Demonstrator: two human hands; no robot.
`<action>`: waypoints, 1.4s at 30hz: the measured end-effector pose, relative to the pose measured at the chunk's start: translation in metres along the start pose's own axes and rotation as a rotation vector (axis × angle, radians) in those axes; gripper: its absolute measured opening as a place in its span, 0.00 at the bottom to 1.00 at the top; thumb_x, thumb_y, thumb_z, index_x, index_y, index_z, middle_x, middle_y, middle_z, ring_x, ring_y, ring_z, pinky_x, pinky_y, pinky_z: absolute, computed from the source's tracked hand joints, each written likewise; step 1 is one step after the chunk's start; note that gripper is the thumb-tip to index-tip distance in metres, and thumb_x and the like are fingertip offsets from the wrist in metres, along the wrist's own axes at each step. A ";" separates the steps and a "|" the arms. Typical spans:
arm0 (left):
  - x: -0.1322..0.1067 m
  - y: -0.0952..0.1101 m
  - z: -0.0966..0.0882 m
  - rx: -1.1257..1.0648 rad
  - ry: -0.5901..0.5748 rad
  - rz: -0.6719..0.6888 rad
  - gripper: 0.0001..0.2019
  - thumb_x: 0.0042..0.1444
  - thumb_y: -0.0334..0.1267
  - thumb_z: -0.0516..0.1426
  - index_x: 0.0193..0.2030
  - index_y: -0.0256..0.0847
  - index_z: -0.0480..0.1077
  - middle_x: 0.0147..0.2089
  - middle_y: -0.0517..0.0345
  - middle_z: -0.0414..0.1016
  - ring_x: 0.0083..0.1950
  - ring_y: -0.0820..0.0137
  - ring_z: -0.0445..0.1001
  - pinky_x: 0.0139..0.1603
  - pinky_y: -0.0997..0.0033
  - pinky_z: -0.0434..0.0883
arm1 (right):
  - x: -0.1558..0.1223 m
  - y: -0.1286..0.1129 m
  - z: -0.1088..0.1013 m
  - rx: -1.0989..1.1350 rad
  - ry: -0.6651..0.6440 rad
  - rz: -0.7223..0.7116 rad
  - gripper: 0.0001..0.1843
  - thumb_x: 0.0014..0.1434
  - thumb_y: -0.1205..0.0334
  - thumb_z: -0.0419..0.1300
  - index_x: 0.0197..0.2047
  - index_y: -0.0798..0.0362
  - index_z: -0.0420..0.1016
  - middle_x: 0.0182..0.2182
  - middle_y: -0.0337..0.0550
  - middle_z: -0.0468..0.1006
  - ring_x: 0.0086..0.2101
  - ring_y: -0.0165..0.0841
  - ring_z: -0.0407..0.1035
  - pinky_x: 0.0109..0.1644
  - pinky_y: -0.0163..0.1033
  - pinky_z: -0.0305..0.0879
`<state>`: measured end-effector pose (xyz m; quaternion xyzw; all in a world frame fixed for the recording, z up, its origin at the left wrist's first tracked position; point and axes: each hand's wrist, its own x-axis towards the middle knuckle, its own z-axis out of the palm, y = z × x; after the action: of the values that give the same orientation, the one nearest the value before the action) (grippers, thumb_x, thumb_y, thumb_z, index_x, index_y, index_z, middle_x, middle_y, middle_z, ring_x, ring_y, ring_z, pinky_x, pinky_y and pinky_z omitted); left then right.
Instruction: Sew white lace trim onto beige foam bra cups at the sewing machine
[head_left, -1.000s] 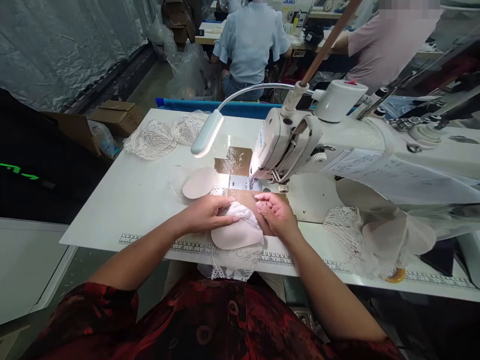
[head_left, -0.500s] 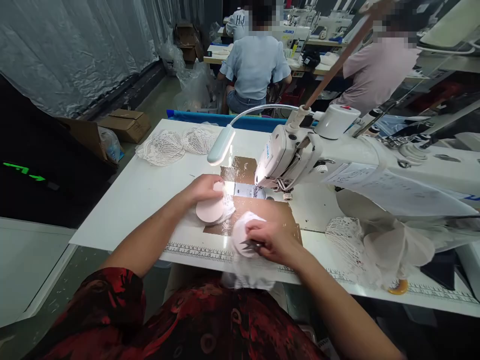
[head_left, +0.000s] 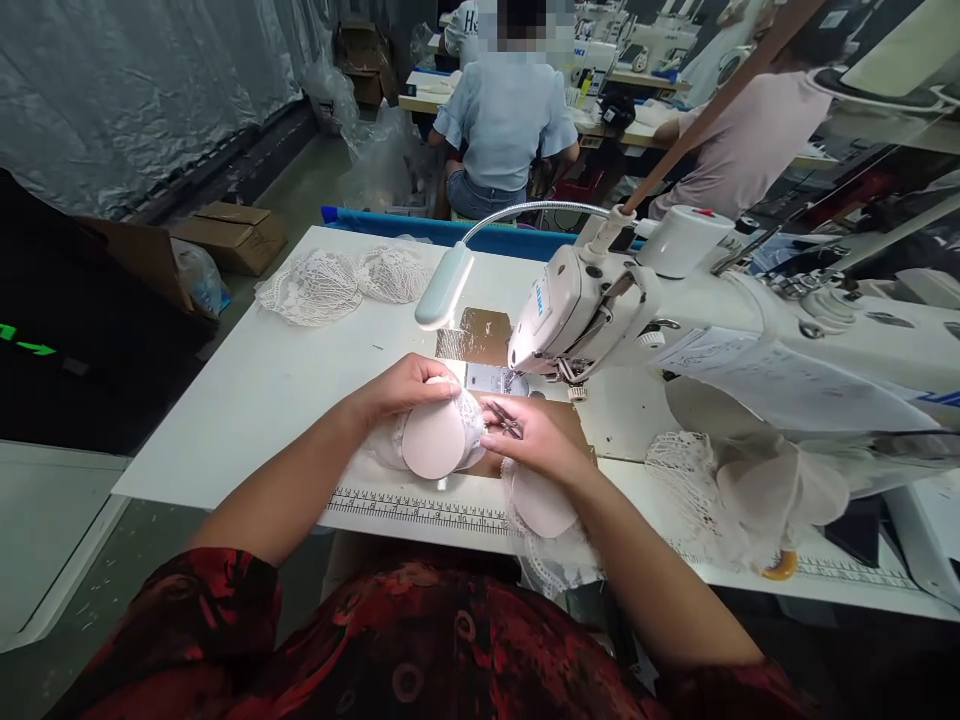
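My left hand point(head_left: 401, 388) is closed over the top of a pink padded cup with white lace point(head_left: 437, 438), holding it just in front of the sewing machine's needle plate point(head_left: 487, 378). My right hand point(head_left: 534, 437) pinches small metal thread snips point(head_left: 504, 419), their tips against the lace edge of that cup. A second pink cup with lace trim point(head_left: 541, 505) lies under my right wrist and hangs over the table's front edge.
A white sewing machine point(head_left: 675, 310) with a gooseneck lamp point(head_left: 444, 288) fills the right. Lace cups point(head_left: 341, 280) lie at the far left of the table point(head_left: 255, 400), more pieces point(head_left: 750, 490) at the right. Two people sit at benches beyond. Cardboard boxes point(head_left: 232, 232) stand left.
My left hand drew the far cup back toward me. My right hand left the near cup, which now lies under its wrist, and brought the snips up to the left-hand cup.
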<state>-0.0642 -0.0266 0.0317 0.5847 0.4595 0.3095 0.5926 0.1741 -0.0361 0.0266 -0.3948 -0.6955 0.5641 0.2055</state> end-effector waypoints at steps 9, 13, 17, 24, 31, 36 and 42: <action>0.004 0.001 0.013 0.454 -0.138 0.338 0.30 0.46 0.46 0.65 0.56 0.39 0.68 0.56 0.49 0.70 0.56 0.61 0.67 0.58 0.61 0.63 | 0.001 0.011 0.008 0.054 0.092 -0.008 0.14 0.55 0.50 0.59 0.29 0.53 0.66 0.25 0.36 0.65 0.27 0.29 0.60 0.30 0.35 0.57; 0.009 -0.003 0.023 0.390 -0.171 0.265 0.21 0.49 0.47 0.63 0.48 0.37 0.71 0.43 0.53 0.74 0.42 0.67 0.71 0.43 0.68 0.68 | 0.000 0.012 0.007 0.054 0.100 -0.044 0.13 0.56 0.52 0.58 0.32 0.54 0.69 0.26 0.37 0.68 0.28 0.29 0.61 0.33 0.36 0.58; 0.011 -0.009 0.025 0.211 -0.254 0.161 0.15 0.54 0.47 0.60 0.36 0.34 0.73 0.34 0.56 0.73 0.35 0.72 0.69 0.34 0.74 0.65 | -0.001 0.012 0.007 -0.010 0.117 -0.076 0.12 0.57 0.52 0.58 0.33 0.53 0.71 0.28 0.38 0.70 0.29 0.30 0.62 0.34 0.36 0.59; 0.010 -0.006 0.024 0.100 -0.257 0.137 0.13 0.54 0.44 0.61 0.36 0.33 0.75 0.32 0.56 0.73 0.33 0.73 0.69 0.34 0.75 0.65 | -0.010 0.008 -0.010 -0.060 0.166 -0.064 0.22 0.64 0.46 0.47 0.51 0.51 0.71 0.35 0.44 0.74 0.31 0.32 0.65 0.37 0.40 0.64; 0.009 -0.007 0.030 0.032 -0.278 0.088 0.14 0.55 0.44 0.61 0.39 0.33 0.77 0.34 0.54 0.75 0.34 0.73 0.70 0.36 0.75 0.65 | -0.009 0.010 -0.012 0.008 0.083 -0.044 0.19 0.57 0.49 0.59 0.48 0.50 0.75 0.36 0.43 0.76 0.35 0.33 0.68 0.40 0.40 0.65; 0.010 -0.008 0.029 0.013 -0.263 0.050 0.14 0.52 0.44 0.63 0.29 0.32 0.75 0.25 0.60 0.68 0.28 0.77 0.63 0.27 0.78 0.60 | -0.007 0.008 -0.008 0.050 0.056 -0.053 0.15 0.56 0.52 0.60 0.43 0.53 0.74 0.31 0.41 0.74 0.31 0.30 0.67 0.36 0.38 0.65; 0.012 -0.009 0.029 -0.017 -0.292 -0.007 0.16 0.50 0.47 0.63 0.27 0.32 0.74 0.23 0.60 0.65 0.27 0.76 0.60 0.25 0.76 0.57 | -0.005 0.010 -0.004 0.038 0.051 -0.088 0.14 0.56 0.54 0.60 0.43 0.52 0.74 0.37 0.44 0.77 0.36 0.33 0.70 0.40 0.40 0.66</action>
<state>-0.0345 -0.0288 0.0174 0.6169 0.3678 0.2227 0.6592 0.1831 -0.0375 0.0191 -0.3740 -0.6959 0.5573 0.2554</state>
